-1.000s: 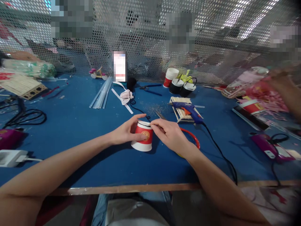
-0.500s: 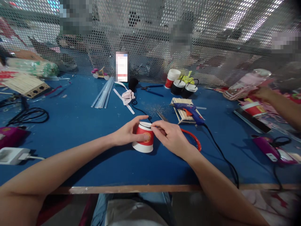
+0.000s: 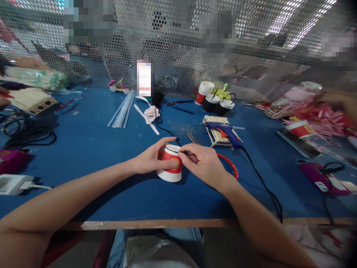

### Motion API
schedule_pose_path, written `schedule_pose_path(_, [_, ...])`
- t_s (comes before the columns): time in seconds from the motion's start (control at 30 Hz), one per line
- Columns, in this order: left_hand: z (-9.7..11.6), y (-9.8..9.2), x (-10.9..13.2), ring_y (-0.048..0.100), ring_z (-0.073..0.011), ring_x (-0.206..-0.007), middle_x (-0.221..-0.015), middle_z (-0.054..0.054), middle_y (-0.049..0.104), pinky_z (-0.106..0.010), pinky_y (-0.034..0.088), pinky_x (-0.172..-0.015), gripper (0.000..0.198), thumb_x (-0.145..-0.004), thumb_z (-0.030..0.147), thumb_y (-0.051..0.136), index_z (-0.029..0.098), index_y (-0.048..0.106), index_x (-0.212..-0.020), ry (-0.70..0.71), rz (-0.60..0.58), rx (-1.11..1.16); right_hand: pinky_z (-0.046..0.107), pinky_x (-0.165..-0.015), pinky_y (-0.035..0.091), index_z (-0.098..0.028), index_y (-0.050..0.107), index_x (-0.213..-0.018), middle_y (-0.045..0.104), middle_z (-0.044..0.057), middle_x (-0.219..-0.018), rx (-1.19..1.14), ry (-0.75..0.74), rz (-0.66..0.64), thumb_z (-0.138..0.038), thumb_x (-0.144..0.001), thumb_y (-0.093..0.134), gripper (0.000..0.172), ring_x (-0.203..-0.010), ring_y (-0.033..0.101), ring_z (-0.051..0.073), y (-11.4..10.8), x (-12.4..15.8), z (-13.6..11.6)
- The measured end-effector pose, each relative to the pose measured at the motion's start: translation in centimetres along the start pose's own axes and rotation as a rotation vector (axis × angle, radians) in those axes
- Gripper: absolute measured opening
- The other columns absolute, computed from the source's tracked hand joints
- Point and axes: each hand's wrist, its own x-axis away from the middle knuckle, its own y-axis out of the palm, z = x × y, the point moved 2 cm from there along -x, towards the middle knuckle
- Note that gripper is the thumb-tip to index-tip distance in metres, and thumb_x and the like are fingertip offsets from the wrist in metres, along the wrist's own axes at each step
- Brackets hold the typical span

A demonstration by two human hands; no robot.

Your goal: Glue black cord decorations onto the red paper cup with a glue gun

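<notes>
A red and white paper cup (image 3: 170, 172) stands upside down on the blue table in front of me. My left hand (image 3: 156, 158) is closed around its left side, thumb across the front. At the cup's upper right edge, my right hand (image 3: 202, 160) pinches a black cord (image 3: 167, 130). The cord circles the top of the cup and runs back to a black ball of yarn (image 3: 158, 98). Partly hidden behind my right hand lie scissors with red handles (image 3: 230, 163), their blade pointing away.
A blue glue gun (image 3: 225, 132) rests on a small stick rack, its cable trailing right. Behind are black-wrapped cups (image 3: 211, 104), pliers (image 3: 181, 107), clear glue sticks (image 3: 122, 111) and a lit phone (image 3: 144, 78). A co-worker's hand (image 3: 338, 102) is at the right, by pink scraps.
Both my hands stay around the cup; the right fingers have barely shifted along the cord. At the right, the co-worker's arm has drawn back, with pink strips now showing. Another hand appears far left.
</notes>
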Motion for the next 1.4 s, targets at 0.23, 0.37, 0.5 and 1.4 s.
schedule_pose_path(0.23, [-0.15, 0.04, 0.05, 0.056, -0.0223, -0.101, -0.11, -0.009, 0.056, -0.041, 0.044, -0.09, 0.072, -0.072, 0.025, 0.068, 0.02, 0.03, -0.132, 0.032, -0.004, -0.019, 0.021, -0.057, 0.039, -0.019, 0.059, -0.079, 0.063, -0.002, -0.073, -0.095, 0.068, 0.002, -0.019, -0.084, 0.05, 0.01, -0.061, 0.053, 0.008, -0.01, 0.02, -0.24])
schedule_pose_path(0.37, [-0.15, 0.14, 0.11, 0.056, -0.0212, -0.101, -0.11, -0.008, 0.057, -0.039, 0.044, -0.09, 0.072, -0.073, 0.024, 0.067, 0.02, 0.029, -0.133, 0.023, -0.007, -0.002, 0.02, -0.053, 0.036, -0.019, 0.058, -0.076, 0.056, -0.004, -0.063, -0.138, 0.14, 0.008, -0.019, -0.083, 0.052, 0.009, -0.052, 0.045, 0.006, -0.02, 0.05, -0.4])
schedule_pose_path(0.5, [-0.18, 0.12, 0.16, 0.056, -0.0217, -0.101, -0.108, -0.008, 0.057, -0.041, 0.044, -0.091, 0.071, -0.073, 0.025, 0.068, 0.02, 0.03, -0.133, 0.014, -0.002, -0.002, 0.021, -0.052, 0.035, -0.019, 0.058, -0.075, 0.052, -0.004, -0.06, -0.161, 0.187, -0.001, -0.022, -0.083, 0.051, 0.011, -0.05, 0.042, 0.006, 0.04, 0.04, -0.44])
schedule_pose_path(1.4, [-0.49, 0.04, 0.01, 0.056, -0.024, -0.103, -0.113, -0.009, 0.057, -0.043, 0.043, -0.091, 0.07, -0.072, 0.028, 0.069, 0.021, 0.033, -0.131, 0.028, 0.04, -0.013, 0.022, -0.046, 0.029, -0.02, 0.056, -0.08, 0.035, -0.007, -0.053, -0.345, 0.33, 0.023, -0.028, -0.083, 0.051, 0.01, -0.048, 0.032, 0.008, 0.93, 0.36, 0.22])
